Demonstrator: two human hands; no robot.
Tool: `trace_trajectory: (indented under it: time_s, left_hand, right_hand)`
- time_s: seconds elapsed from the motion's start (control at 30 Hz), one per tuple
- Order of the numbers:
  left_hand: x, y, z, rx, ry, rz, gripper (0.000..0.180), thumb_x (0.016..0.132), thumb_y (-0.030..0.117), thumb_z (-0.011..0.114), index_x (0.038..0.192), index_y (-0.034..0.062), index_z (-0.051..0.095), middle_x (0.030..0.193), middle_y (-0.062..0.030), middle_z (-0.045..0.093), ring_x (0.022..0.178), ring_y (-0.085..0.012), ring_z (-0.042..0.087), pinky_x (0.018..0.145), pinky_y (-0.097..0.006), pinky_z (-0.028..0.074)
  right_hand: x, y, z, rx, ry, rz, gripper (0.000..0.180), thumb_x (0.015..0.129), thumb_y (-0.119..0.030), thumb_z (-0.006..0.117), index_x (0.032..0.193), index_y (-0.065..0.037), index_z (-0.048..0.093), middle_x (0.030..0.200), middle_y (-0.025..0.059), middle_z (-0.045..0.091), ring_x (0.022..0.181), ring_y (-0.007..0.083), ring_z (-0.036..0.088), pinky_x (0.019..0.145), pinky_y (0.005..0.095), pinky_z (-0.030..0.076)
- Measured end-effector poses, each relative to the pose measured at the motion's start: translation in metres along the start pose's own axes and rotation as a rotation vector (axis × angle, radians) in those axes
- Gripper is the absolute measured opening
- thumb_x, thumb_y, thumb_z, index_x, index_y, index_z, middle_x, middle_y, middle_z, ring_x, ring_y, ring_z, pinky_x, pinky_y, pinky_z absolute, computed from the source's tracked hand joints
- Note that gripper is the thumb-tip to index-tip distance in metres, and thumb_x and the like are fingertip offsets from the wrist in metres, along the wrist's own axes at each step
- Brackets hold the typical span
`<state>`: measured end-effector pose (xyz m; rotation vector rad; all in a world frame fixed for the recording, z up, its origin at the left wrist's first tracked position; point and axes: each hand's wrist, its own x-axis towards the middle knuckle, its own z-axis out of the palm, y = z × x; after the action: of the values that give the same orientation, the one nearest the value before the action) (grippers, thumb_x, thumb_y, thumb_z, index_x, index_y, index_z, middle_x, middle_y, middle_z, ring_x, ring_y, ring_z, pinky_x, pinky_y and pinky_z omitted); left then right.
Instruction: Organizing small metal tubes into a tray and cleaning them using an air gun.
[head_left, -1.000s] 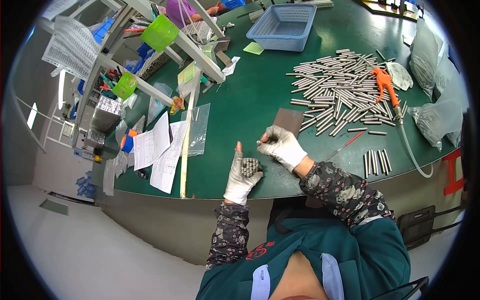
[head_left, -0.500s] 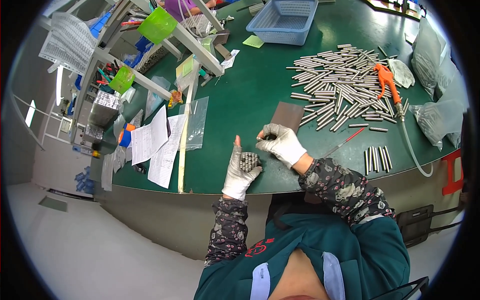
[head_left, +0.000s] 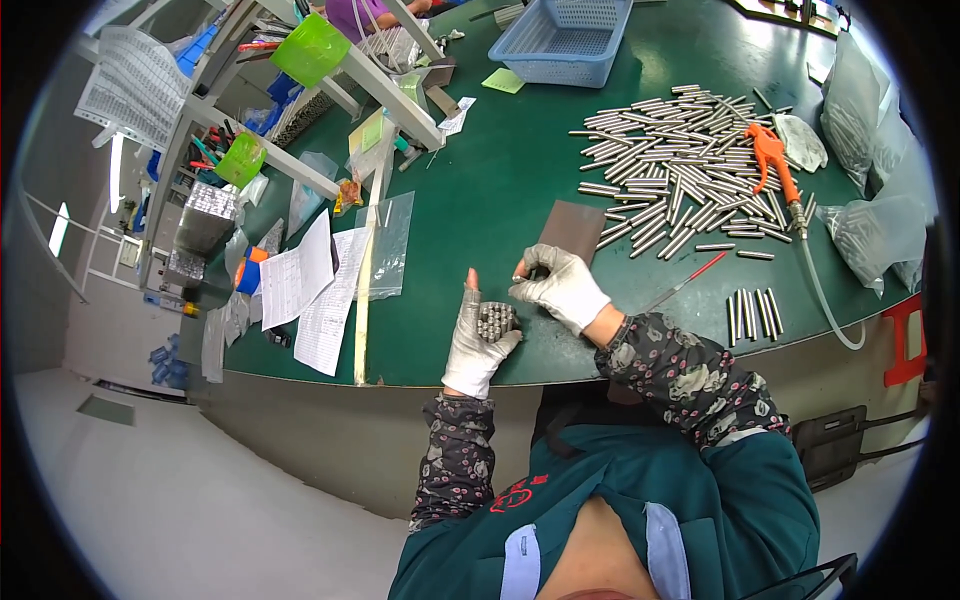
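over the table (head_left: 450,210), left hand (head_left: 472,354) cups bundled pins (head_left: 496,321), palm-down right hand (head_left: 570,289) pinches a pin (head_left: 517,280).

Smooth, shiny metal rods (head_left: 655,184); matt cloth gloves (head_left: 572,292); glossy tabletop (head_left: 450,200); plastic basket (head_left: 555,70); paper sheets (head_left: 298,270)

The gloved left hand (head_left: 468,352) is held cupped near the frame's centre, one bare fingertip (head_left: 472,278) pointed up; the gloved right hand (head_left: 567,290), right of it, is pinched.
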<state>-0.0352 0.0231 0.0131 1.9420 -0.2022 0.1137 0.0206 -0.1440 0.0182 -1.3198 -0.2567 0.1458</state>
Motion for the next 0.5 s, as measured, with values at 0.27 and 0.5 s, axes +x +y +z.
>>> trace_trajectory:
  time_s: [0.27,0.5]
  left_hand:
    - [0.0011,0.0017,0.0003,-0.090,-0.024,-0.010,0.108,0.063,-0.011,0.071,0.150,0.0134,0.012,0.098,-0.0024,0.055,0.078,-0.0108,0.057,0.073,-0.024,0.051]
    - [-0.0016,0.0027,-0.0016,-0.133,-0.017,-0.039,0.108,0.063,-0.011,0.070,0.150,0.0141,0.012,0.094,-0.0014,0.055,0.077,-0.0098,0.056,0.072,-0.024,0.051]
  right_hand:
    - [0.0012,0.0002,-0.0002,-0.033,0.007,-0.012,0.020,0.071,-0.005,0.074,0.082,-0.001,0.059,0.079,0.0033,0.059,0.076,0.0111,0.056,0.072,0.0257,0.047]
    - [-0.0003,-0.0053,0.0024,0.019,-0.011,0.035,0.021,0.071,-0.004,0.075,0.085,-0.001,0.059,0.081,0.0021,0.057,0.078,0.0101,0.054,0.073,0.0245,0.047]
